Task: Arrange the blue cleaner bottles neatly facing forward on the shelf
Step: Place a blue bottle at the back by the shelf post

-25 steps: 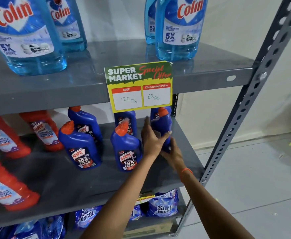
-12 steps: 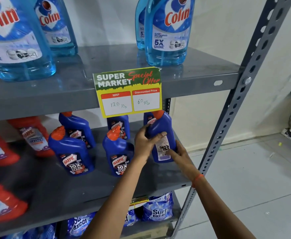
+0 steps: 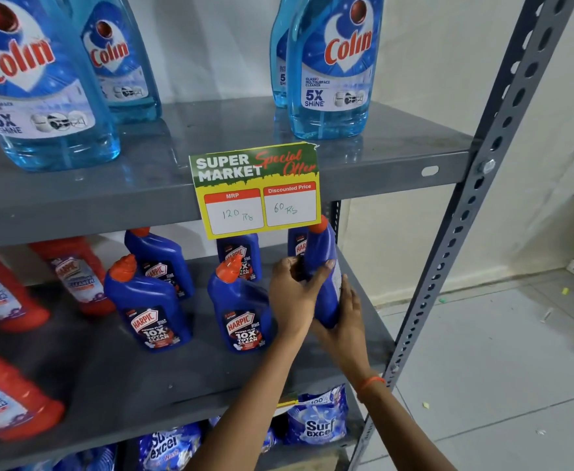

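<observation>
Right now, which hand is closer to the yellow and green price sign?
Left. The left hand grips the held blue bottle higher up, just below the yellow and green price sign. The right hand cups the bottle's base, lower and further right.

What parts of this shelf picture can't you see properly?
All in the head view:
- Held blue bottle: its front label faces away, and the left hand and right hand cover its lower part.
- Back-row Harpic bottle: hidden by the held bottle and the price sign.
- Red bottles: cut off by the left edge, labels blurred.
- Surf Excel packs: partly behind the arms.
</observation>
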Demonstrator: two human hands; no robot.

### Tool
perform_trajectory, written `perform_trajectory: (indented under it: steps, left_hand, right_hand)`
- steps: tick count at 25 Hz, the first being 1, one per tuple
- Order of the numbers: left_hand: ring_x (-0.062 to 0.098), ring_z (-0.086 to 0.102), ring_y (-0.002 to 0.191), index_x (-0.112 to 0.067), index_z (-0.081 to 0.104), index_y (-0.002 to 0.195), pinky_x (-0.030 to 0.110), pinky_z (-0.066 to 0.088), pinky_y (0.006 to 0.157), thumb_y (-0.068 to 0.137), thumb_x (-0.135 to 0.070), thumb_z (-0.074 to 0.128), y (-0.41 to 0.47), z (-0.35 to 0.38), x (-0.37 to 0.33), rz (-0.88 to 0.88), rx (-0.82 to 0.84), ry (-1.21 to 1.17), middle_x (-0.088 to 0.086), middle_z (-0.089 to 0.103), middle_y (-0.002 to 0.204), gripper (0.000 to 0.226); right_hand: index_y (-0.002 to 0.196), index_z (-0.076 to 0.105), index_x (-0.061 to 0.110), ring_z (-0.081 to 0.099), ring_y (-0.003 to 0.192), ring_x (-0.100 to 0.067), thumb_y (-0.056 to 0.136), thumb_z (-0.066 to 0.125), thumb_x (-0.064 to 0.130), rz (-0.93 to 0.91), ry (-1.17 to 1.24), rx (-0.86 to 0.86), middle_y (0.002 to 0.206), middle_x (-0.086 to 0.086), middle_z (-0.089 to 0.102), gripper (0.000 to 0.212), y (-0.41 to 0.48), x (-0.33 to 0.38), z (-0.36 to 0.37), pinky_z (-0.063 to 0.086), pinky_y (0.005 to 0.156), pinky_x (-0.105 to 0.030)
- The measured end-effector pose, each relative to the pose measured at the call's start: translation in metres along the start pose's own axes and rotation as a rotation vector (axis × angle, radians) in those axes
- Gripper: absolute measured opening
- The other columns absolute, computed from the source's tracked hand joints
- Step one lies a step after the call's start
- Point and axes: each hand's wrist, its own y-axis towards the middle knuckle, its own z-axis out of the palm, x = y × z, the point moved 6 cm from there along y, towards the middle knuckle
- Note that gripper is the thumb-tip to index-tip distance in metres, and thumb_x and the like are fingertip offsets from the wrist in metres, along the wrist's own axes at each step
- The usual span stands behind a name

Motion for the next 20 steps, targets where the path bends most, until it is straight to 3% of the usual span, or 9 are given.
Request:
perform_trajectory:
  steps: [3, 6, 9, 12, 15, 17, 20]
  left_hand:
    - [0.013, 0.067, 0.094, -0.023, 0.063, 0.097, 0.03, 0.054, 0.082, 0.074, -0.031, 0.075, 0.002, 0.006, 0.017, -0.065, 0.203, -0.279, 0.001, 0.071, 0.099, 0.028]
    - [0.011, 0.062, 0.108, -0.029, 0.057, 0.112, 0.026, 0.05, 0.088, 0.065, -0.042, 0.074, 0.001, 0.018, 0.031, -0.162, 0.337, -0.344, -0.001, 0.065, 0.116, 0.051]
    - [0.016, 0.068, 0.095, -0.029, 0.061, 0.104, 0.029, 0.055, 0.079, 0.057, -0.039, 0.078, 0.004, 0.023, 0.03, -0.213, 0.382, -0.358, -0.002, 0.071, 0.102, 0.05]
    - [0.025, 0.069, 0.09, -0.022, 0.062, 0.102, 0.044, 0.057, 0.081, 0.048, -0.041, 0.082, 0.009, 0.022, 0.035, -0.178, 0.245, -0.284, 0.007, 0.072, 0.098, 0.061]
    - [0.026, 0.066, 0.093, -0.015, 0.058, 0.106, 0.048, 0.055, 0.086, 0.05, -0.045, 0.08, 0.002, 0.024, 0.04, -0.127, 0.116, -0.165, 0.011, 0.068, 0.103, 0.067]
    - [0.024, 0.064, 0.096, -0.013, 0.057, 0.108, 0.046, 0.053, 0.088, 0.051, -0.048, 0.077, 0.002, 0.024, 0.045, -0.101, 0.092, -0.114, 0.011, 0.066, 0.106, 0.07]
    - [0.022, 0.062, 0.102, -0.015, 0.055, 0.114, 0.044, 0.052, 0.091, 0.058, -0.051, 0.074, 0.007, 0.026, 0.05, -0.067, 0.111, -0.068, 0.01, 0.065, 0.111, 0.069]
  right_hand:
    - [0.124, 0.046, 0.015, 0.055, 0.095, -0.017, 0.063, 0.06, 0.039, -0.011, 0.207, -0.035, 0.121, -0.01, 0.048, 0.068, 0.003, -0.001, -0.012, 0.047, 0.079, -0.028]
    - [0.104, 0.055, 0.023, 0.056, 0.072, -0.006, 0.063, 0.058, 0.035, 0.023, 0.467, 0.017, 0.092, -0.008, 0.059, 0.043, 0.001, -0.005, -0.01, 0.05, 0.065, -0.021]
    - [0.106, 0.057, 0.027, 0.062, 0.08, -0.01, 0.078, 0.056, 0.014, 0.114, 0.59, 0.084, 0.091, -0.002, 0.065, 0.031, 0.005, -0.011, -0.01, 0.055, 0.069, -0.021]
    - [0.109, 0.056, 0.03, 0.063, 0.092, -0.021, 0.085, 0.045, -0.006, 0.171, 0.522, 0.141, 0.101, -0.01, 0.066, 0.044, 0.026, -0.019, -0.013, 0.056, 0.079, -0.032]
    - [0.111, 0.055, 0.028, 0.06, 0.095, -0.021, 0.083, 0.04, -0.012, 0.148, 0.504, 0.175, 0.105, -0.014, 0.062, 0.051, 0.044, -0.021, -0.01, 0.055, 0.076, -0.027]
    - [0.118, 0.053, 0.021, 0.06, 0.096, -0.019, 0.083, 0.038, -0.015, 0.138, 0.512, 0.193, 0.108, -0.013, 0.062, 0.053, 0.048, -0.022, -0.006, 0.054, 0.081, -0.028]
    - [0.124, 0.05, 0.011, 0.061, 0.093, -0.016, 0.08, 0.035, -0.019, 0.131, 0.534, 0.18, 0.104, -0.01, 0.063, 0.055, 0.054, -0.023, -0.002, 0.056, 0.076, -0.02]
